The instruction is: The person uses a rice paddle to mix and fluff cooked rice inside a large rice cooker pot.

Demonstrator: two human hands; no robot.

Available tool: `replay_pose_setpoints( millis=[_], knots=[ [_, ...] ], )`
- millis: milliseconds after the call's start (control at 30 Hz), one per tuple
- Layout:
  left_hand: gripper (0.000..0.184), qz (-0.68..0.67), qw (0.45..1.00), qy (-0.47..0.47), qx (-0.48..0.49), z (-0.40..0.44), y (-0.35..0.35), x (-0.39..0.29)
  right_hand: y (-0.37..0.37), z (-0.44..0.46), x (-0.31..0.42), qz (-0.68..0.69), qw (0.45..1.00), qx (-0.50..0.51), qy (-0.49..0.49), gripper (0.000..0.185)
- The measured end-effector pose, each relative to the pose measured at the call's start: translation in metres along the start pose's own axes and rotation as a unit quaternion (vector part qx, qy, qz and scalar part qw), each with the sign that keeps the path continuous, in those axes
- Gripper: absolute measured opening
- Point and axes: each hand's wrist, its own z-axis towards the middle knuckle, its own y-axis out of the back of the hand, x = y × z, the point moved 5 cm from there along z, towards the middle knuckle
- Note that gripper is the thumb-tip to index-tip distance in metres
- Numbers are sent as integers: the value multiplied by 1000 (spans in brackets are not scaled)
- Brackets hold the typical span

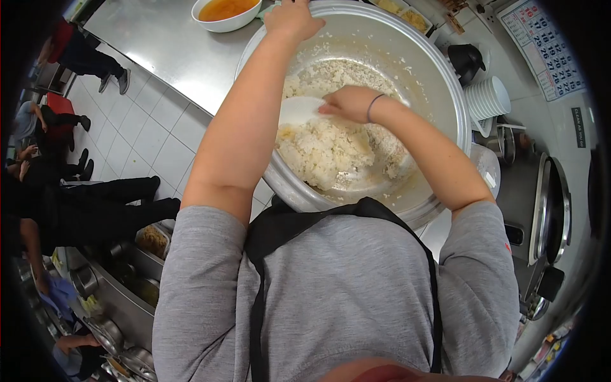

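Note:
A large metal pot (461, 121) of cooked white rice (328, 153) stands in front of my body. My left hand (294, 22) is at its far rim, thumb inside and fingers closed over the edge; the top of the picture cuts off part of it. Down inside the pot, my right hand (356, 105) grips a white dish (298, 110) by its edge. The dish is tilted against the heaped rice, its lower part hidden, so I cannot tell whether it is a plate or a bowl. Loose grains cling to the pot's wall.
A white bowl of orange liquid (226, 14) sits on the steel table (172, 48). Stacked white bowls (489, 97) and a black-handled item (466, 60) are at the right. Several people (89, 60) occupy the left side, near food pans (153, 240).

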Motion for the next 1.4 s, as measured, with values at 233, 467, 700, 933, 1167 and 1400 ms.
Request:
replay_pose_setpoints(
  millis=[233, 467, 700, 933, 1167, 1400],
  knots=[
    [56, 4, 1000, -1, 16, 1, 2, -1, 36, -96, -56, -168, 978, 32, -123, 37],
    [58, -11, 998, 29, 57, 0, 7, -5, -71, -74, -25, -61, 983, 142, -97, 36],
    [59, -18, 999, -22, 21, 3, -6, -1, 14, -106, -32, -170, 976, 34, -129, 27],
    [60, -25, 999, -5, 35, 3, -4, -5, 1, -40, -26, -135, 985, -13, -103, 27],
    [62, -23, 999, -12, 41, 5, -9, 1, -15, -22, -2, 8, 996, -48, -78, 26],
    [62, -44, 998, -34, 36, 1, -3, 2, 29, -119, -14, 91, 996, -11, 0, 34]
  ],
)
